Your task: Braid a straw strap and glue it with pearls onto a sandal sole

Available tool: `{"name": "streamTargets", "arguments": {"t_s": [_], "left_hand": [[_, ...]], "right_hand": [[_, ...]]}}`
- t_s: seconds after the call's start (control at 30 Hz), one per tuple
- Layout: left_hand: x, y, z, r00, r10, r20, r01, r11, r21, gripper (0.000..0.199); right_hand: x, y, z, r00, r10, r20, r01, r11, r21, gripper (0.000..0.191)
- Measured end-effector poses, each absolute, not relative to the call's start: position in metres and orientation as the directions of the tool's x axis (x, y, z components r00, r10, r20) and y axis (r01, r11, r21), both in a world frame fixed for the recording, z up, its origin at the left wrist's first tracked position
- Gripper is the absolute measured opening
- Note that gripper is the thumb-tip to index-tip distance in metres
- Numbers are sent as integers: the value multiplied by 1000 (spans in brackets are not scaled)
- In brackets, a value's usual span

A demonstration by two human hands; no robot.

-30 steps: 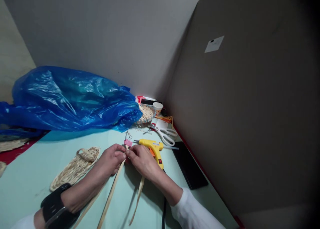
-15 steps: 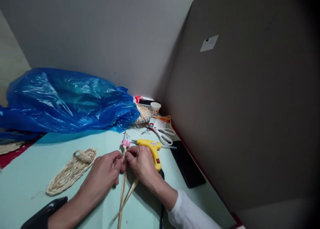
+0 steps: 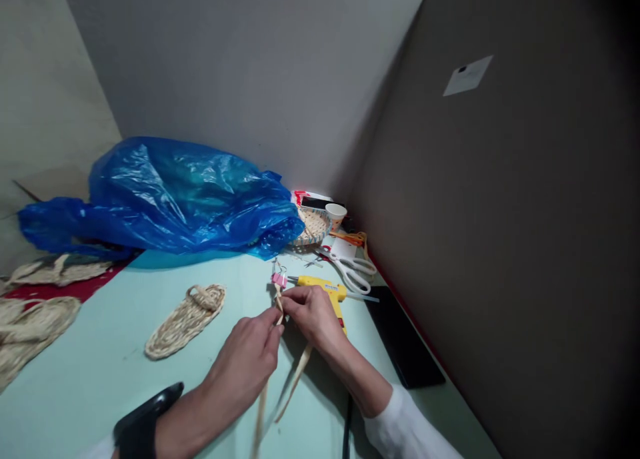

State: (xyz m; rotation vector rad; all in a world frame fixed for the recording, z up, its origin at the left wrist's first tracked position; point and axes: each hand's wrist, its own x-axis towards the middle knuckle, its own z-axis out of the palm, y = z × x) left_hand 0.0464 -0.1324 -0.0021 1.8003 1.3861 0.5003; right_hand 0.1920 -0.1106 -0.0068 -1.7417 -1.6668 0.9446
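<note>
A pink binder clip [image 3: 279,280] grips the top of a short braid of flat straw strands [image 3: 279,297]. My left hand [image 3: 253,349] is closed, pinching strands just below the clip. From the other side, my right hand [image 3: 315,317] pinches the braid with thumb and forefinger. Loose strand ends [image 3: 299,373] trail down toward the table's near side, partly hidden by my hands. Just behind my right hand lies a yellow glue gun [image 3: 320,285]. A small woven straw sandal [image 3: 186,322] rests to the left of my hands.
A large blue plastic bag [image 3: 190,199] fills the back left. White-handled scissors [image 3: 350,269], a woven basket [image 3: 317,225] and a paper cup [image 3: 336,213] stand at the back. A black tablet-like slab [image 3: 405,342] lies right, beside the partition. More woven sandals [image 3: 40,332] lie left.
The view has swung left, so things appear farther right and more sandals show. My left hand has turned, and the loose strands are spread wider apart. Both hands still pinch below the clip.
</note>
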Motion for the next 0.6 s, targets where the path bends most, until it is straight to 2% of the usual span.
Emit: {"name": "streamTargets", "arguments": {"t_s": [0.17, 0.3, 0.47, 0.6], "left_hand": [[42, -138, -22, 369, 926, -73, 785, -269, 558, 30], [43, -139, -16, 407, 912, -54, 804, -330, 495, 27], [43, -125, 12, 341, 940, -5, 790, -284, 543, 24], [52, -109, 14, 262, 965, -6, 699, -185, 691, 23]], "right_hand": [[193, -107, -15, -52, 982, -181, 526, -127, -841, 25], [193, -109, -17, -74, 984, -164, 462, -112, -880, 26], [197, -107, -22, -52, 989, -141, 406, -108, -907, 27], [200, -108, -25, -54, 985, -167, 399, -132, -908, 29]]}}
